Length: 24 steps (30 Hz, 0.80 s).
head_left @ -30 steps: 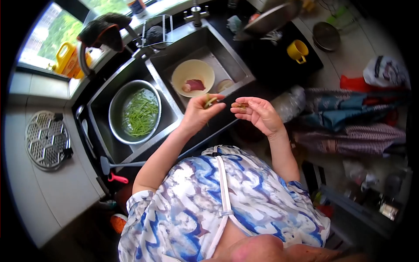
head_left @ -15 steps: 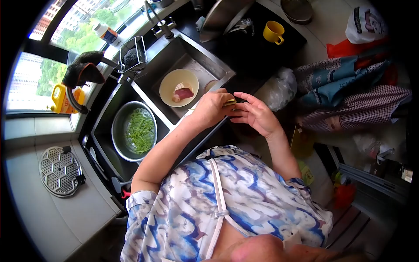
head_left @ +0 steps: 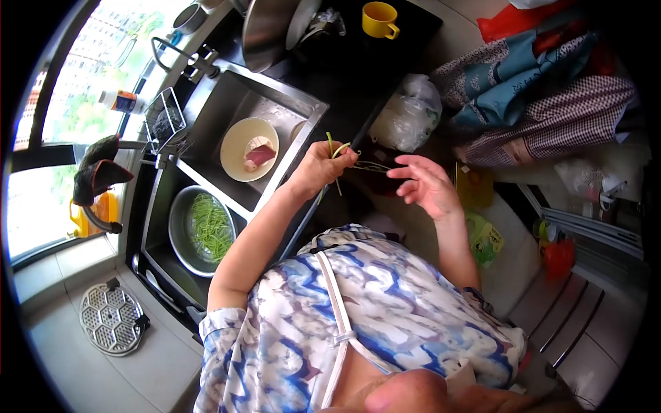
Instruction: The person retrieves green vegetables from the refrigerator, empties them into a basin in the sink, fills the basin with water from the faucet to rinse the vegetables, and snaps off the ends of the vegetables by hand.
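My left hand (head_left: 322, 167) is closed in a pinch around a few thin green vegetable stems (head_left: 337, 147), which poke out above and below the fingers. From it a thin pale strand (head_left: 373, 165) stretches toward my right hand (head_left: 428, 187). That hand is open, fingers apart and bent, its fingertips right by the strand's end. Left of my left hand, in the sink, a cream bowl (head_left: 228, 153) holds a pink piece of meat (head_left: 259, 157). Below it, in the other basin, a metal bowl (head_left: 180, 234) contains cut green stems (head_left: 211, 226).
A faucet (head_left: 201, 63) rises behind the sink (head_left: 311, 109). On the black counter stand a yellow mug (head_left: 380, 19) and a large metal lid (head_left: 261, 34). A clear plastic bag (head_left: 412, 113) sits beyond my hands. Cloths (head_left: 544, 103) hang at the right.
My hands have moved apart, and stems now show in my left hand. My right fingers have come away from the left ones. The view has shifted, so the sink appears further left.
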{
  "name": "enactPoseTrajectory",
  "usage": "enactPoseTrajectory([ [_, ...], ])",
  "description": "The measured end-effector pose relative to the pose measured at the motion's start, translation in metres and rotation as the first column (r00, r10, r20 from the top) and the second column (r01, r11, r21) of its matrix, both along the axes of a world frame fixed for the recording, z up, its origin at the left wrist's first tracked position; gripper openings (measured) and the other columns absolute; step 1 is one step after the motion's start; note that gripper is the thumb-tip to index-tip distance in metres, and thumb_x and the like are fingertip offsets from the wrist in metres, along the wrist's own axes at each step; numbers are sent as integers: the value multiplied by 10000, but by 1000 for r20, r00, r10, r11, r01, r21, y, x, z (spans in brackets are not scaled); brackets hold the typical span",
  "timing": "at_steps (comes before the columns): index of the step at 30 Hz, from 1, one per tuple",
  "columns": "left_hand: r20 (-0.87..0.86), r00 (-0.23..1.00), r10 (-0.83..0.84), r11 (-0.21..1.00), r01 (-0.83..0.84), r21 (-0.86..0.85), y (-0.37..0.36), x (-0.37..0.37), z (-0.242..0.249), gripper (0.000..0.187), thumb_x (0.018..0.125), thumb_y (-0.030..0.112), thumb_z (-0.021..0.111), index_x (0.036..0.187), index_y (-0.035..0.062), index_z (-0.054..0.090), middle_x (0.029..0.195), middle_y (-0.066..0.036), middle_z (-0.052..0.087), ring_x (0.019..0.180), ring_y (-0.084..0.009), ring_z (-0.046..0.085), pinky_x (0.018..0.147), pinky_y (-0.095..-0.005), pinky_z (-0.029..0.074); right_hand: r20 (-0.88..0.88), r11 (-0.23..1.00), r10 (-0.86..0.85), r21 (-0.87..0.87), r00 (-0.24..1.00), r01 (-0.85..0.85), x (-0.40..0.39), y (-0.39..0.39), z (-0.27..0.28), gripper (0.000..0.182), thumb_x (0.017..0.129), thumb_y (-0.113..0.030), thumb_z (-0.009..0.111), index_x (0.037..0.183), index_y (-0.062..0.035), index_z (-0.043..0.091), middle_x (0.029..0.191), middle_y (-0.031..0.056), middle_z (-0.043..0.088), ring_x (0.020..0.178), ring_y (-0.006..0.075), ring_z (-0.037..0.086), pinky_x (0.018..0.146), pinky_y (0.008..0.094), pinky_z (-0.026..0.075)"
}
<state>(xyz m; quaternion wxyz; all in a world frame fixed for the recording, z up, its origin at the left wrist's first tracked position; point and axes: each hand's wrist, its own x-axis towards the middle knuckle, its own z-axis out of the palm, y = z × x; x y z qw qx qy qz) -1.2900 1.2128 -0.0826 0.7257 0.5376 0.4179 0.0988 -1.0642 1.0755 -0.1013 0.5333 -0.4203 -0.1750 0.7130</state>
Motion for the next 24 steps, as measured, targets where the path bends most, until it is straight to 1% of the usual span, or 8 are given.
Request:
enactPoseTrajectory([
  [4,50,998,26,995,-21,-94,0,8,-19,145,877,187,661,823,55,634,659,68,535,530,-14,405,464,-178,307,179,946,-321,94,930,309,33,-32,-16,193,925,-147,555,1057,-20,616,832,104,662,451,54,465,392,180,339],
  [5,51,998,20,995,-15,-97,-1,11,-21,145,877,187,661,823,55,634,659,68,535,530,-14,405,464,-178,307,408,925,-376,119,832,360,33,-38,-18,155,905,-124,581,1009,-26,644,777,73,649,426,37,432,391,173,314],
  [6,15,1000,5,998,-5,-55,-3,14,-23,133,879,191,655,834,66,636,661,72,528,544,-19,410,476,-185,313,607,933,-344,136,717,332,24,-38,-12,162,880,-113,616,1019,-40,656,769,55,642,467,26,456,403,172,340],
  [9,4,999,-43,999,43,-3,-12,23,-29,115,882,184,645,844,75,647,681,70,546,568,-24,429,494,-188,328,797,978,-206,185,568,96,-9,-29,-29,305,789,-41,694,1089,-35,643,772,5,616,539,4,472,475,174,377],
  [11,31,994,-109,994,108,14,-16,27,-39,104,882,156,641,889,60,678,722,50,598,596,-20,466,510,-186,357,779,984,-125,176,614,-23,-33,-16,-24,358,765,-30,708,1111,-16,619,765,5,584,522,10,449,487,193,379],
  [17,-21,993,-114,994,114,-1,-26,30,-45,161,881,165,645,960,32,691,667,37,591,526,-39,462,470,-203,377,711,991,-124,58,693,118,-37,-5,-59,94,811,-42,669,878,20,650,689,44,649,555,47,562,506,200,439],
  [21,-86,996,3,994,7,114,-15,4,-48,180,905,186,613,931,24,688,667,22,600,519,-45,466,473,-210,387,904,989,-149,140,400,52,-14,-4,-120,121,753,-24,679,865,8,649,763,85,658,619,136,623,536,253,477],
  [24,-55,987,150,986,-145,87,-7,-25,-32,186,900,197,618,914,20,674,711,26,618,526,-33,445,464,-194,342,998,986,-43,35,-48,-161,2,-4,-172,390,765,-51,674,1147,-21,598,887,153,651,746,315,637,660,363,513],
])
